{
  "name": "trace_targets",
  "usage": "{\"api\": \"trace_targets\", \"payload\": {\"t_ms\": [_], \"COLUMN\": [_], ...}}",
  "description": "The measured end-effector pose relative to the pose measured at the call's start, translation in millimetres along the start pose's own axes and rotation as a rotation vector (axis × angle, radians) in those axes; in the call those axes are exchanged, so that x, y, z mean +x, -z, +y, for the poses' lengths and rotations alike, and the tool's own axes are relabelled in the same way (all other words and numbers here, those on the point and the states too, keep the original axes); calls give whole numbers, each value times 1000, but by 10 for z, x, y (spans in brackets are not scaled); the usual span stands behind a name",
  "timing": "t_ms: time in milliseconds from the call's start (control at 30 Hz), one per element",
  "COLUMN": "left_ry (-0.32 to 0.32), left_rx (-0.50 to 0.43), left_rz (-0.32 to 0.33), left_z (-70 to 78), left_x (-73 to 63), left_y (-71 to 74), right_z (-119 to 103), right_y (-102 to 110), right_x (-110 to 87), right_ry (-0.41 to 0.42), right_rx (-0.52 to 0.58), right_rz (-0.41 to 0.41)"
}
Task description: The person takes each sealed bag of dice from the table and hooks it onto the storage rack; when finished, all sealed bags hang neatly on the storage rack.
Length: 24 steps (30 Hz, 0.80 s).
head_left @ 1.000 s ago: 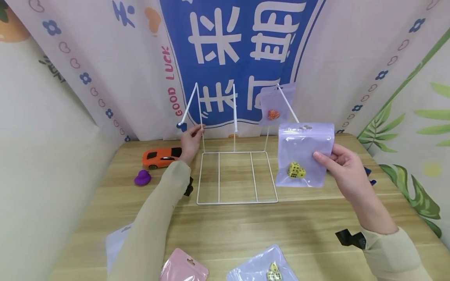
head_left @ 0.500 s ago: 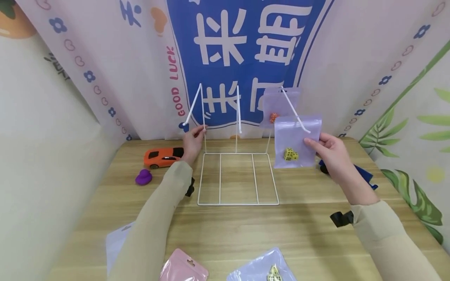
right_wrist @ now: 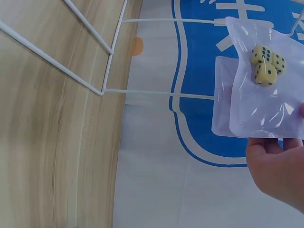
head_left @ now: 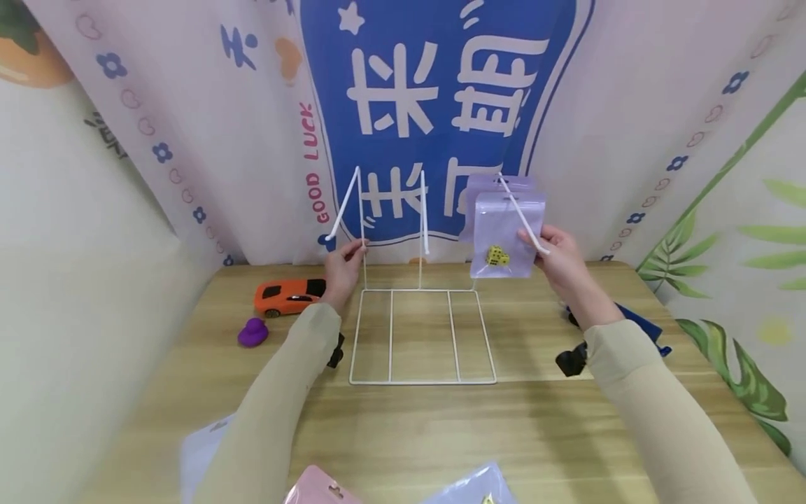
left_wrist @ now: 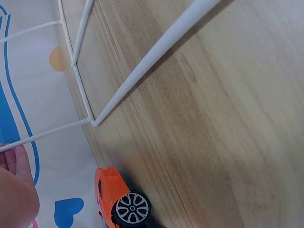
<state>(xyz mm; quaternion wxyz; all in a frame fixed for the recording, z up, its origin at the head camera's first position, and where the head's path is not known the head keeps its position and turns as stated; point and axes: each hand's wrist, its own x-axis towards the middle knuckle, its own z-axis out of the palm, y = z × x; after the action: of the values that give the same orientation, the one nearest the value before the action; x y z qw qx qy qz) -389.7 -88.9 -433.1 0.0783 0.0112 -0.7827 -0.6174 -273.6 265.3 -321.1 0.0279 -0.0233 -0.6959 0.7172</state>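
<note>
A white wire rack (head_left: 422, 383) with three arms stands on the wooden table. My left hand (head_left: 343, 269) pinches its left upright, seen also in the left wrist view. My right hand (head_left: 560, 260) holds the right edge of a lilac zip bag (head_left: 488, 224) between thumb and fingers. Yellow dice (right_wrist: 266, 65) show through its front. The rack's right arm (head_left: 524, 217) runs through the bag's top, with its tip in front of the bag. Close behind it on the same arm hangs another lilac bag (right_wrist: 222, 95), its contents hidden now.
An orange toy car (head_left: 286, 297) and a purple rubber duck (head_left: 253, 332) sit left of the rack. A blue toy (head_left: 639, 322) lies behind my right forearm. Along the front edge are a pink bag (head_left: 317, 488), a lilac bag with yellow dice (head_left: 469, 486) and a pale bag (head_left: 200, 451).
My right hand has moved the dice bag left and back, onto the right arm and along it toward the bag behind. My left hand has stayed on the upright.
</note>
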Motion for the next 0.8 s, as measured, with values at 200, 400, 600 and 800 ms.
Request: {"api": "trace_targets", "payload": {"t_ms": [200, 400, 600, 800], "left_ry": [33, 32, 32, 8], "left_rx": [5, 6, 0, 6], "left_rz": [-2, -17, -20, -6], "left_z": [-113, -117, -75, -20], "left_x": [-36, -42, -34, -7], "left_y": [46, 6, -6, -9], "right_z": [97, 92, 45, 172], "right_y": [-104, -99, -91, -2], "right_x": [189, 258, 240, 142], "right_ry": [-4, 0, -2, -66], "right_rx": [40, 81, 79, 20], "right_rz": [20, 25, 14, 13]}}
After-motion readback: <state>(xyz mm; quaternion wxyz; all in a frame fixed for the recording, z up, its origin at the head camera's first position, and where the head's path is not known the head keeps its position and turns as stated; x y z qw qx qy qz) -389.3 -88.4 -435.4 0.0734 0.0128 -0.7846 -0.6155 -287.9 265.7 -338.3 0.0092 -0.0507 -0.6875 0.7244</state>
